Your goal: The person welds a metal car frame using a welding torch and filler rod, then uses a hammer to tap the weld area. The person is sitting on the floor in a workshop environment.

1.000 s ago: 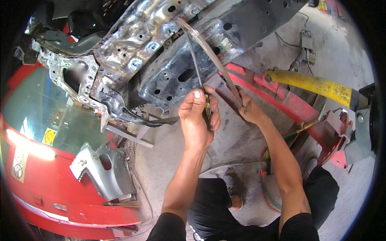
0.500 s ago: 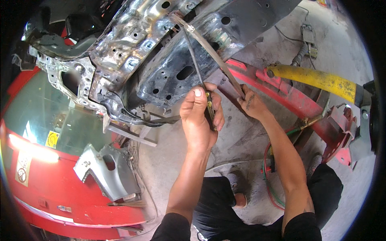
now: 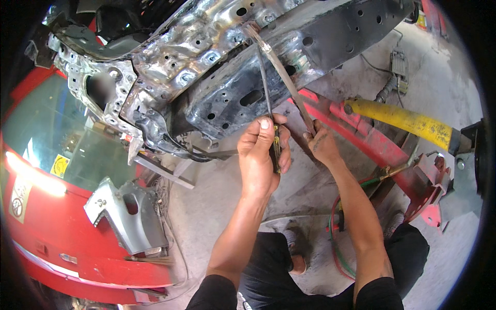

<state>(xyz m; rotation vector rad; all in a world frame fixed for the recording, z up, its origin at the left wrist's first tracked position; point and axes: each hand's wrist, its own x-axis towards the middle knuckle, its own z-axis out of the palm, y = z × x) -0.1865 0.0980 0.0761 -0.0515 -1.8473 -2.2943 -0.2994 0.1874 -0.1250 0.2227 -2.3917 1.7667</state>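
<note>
My left hand [image 3: 260,155] is closed round the dark and yellow handle of a long-shafted screwdriver [image 3: 265,85]. Its thin shaft points up to the bare metal car body [image 3: 170,57], where the tip is hard to make out. To its right, my right hand [image 3: 322,144] grips the lower end of a long, worn wooden-looking handle, seemingly a hammer [image 3: 283,70]. The rusty brown far end of that tool lies at the seam between the shiny, scorched panel and the dark sill beam [image 3: 250,96], close to the screwdriver's shaft.
A red lift arm [image 3: 361,129] and a yellow bar [image 3: 403,119] stand at the right. Red and green hoses [image 3: 335,243] loop across the floor near my feet. At left, a silver body panel [image 3: 132,214] rests against a red car part with glass [image 3: 57,227].
The car body and its surroundings have shifted in the picture as my view moved. Both hands keep their grips, and the two tools stay at about the same place on the metal.
</note>
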